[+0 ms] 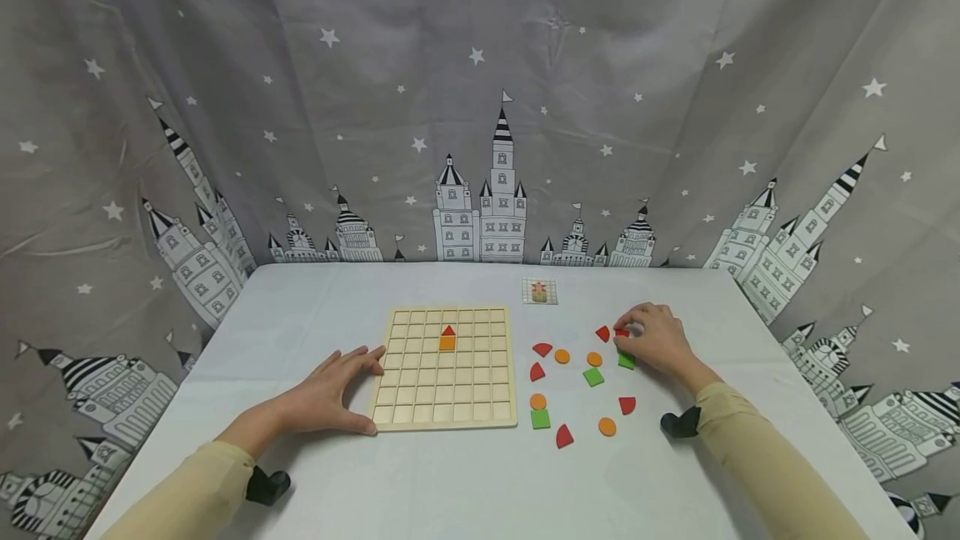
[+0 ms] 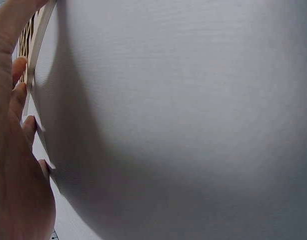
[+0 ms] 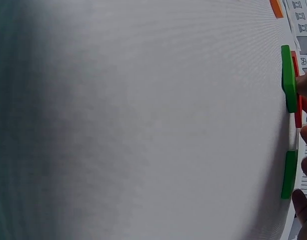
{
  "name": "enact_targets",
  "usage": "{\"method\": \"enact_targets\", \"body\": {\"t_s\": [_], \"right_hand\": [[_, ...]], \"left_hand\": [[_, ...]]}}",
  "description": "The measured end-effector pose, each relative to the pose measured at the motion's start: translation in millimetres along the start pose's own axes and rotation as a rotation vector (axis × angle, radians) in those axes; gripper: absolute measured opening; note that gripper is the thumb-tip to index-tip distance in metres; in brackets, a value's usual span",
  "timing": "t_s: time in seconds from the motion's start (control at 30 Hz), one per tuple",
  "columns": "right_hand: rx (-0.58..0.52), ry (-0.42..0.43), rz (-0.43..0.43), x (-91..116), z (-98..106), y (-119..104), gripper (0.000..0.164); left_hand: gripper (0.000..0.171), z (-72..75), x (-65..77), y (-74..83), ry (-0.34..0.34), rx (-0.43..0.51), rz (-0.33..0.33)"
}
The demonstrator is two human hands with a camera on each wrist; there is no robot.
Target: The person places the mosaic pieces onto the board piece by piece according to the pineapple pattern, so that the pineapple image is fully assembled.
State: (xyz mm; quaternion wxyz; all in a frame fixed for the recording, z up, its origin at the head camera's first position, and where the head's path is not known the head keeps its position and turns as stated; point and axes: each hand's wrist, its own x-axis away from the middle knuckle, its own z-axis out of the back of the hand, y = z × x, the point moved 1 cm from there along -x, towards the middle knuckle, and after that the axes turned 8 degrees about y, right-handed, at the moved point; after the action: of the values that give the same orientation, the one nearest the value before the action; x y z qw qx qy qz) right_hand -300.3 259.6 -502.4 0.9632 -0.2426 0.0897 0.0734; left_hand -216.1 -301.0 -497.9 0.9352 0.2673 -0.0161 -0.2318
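A square wooden grid board (image 1: 444, 398) lies on the white table, bearing a red triangle (image 1: 448, 330) just above an orange square (image 1: 447, 343). My left hand (image 1: 326, 394) rests at the board's left edge, thumb near the front corner and fingers spread. In the left wrist view that hand (image 2: 18, 165) lies along the board's rim (image 2: 41, 40). On the right, my right hand (image 1: 660, 344) pinches a red piece (image 1: 622, 332) between thumb and fingers, its shape partly hidden. A green square (image 1: 626, 361) lies beside the thumb; the right wrist view shows a green piece (image 3: 288, 80) before the red one (image 3: 297, 117).
Loose red quarter-circles (image 1: 542, 349), orange discs (image 1: 562, 356) and green squares (image 1: 540, 419) lie scattered right of the board. A small picture card (image 1: 539, 291) lies behind them. A grey castle-print curtain (image 1: 480, 107) hangs behind the table.
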Motion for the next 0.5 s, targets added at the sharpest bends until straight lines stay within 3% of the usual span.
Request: {"method": "enact_targets", "body": {"t_s": [0.27, 0.5], "right_hand": [[0.004, 0.031, 0.032, -2.5, -0.5, -2.4, 0.023], [-0.045, 0.073, 0.091, -12.0, 0.5, -34.9, 0.02]], "left_hand": [[0.084, 1.6, 1.4, 2.4, 0.005, 0.005, -0.01], [0.083, 2.6, 1.2, 2.8, 0.007, 0.004, -0.011]]}}
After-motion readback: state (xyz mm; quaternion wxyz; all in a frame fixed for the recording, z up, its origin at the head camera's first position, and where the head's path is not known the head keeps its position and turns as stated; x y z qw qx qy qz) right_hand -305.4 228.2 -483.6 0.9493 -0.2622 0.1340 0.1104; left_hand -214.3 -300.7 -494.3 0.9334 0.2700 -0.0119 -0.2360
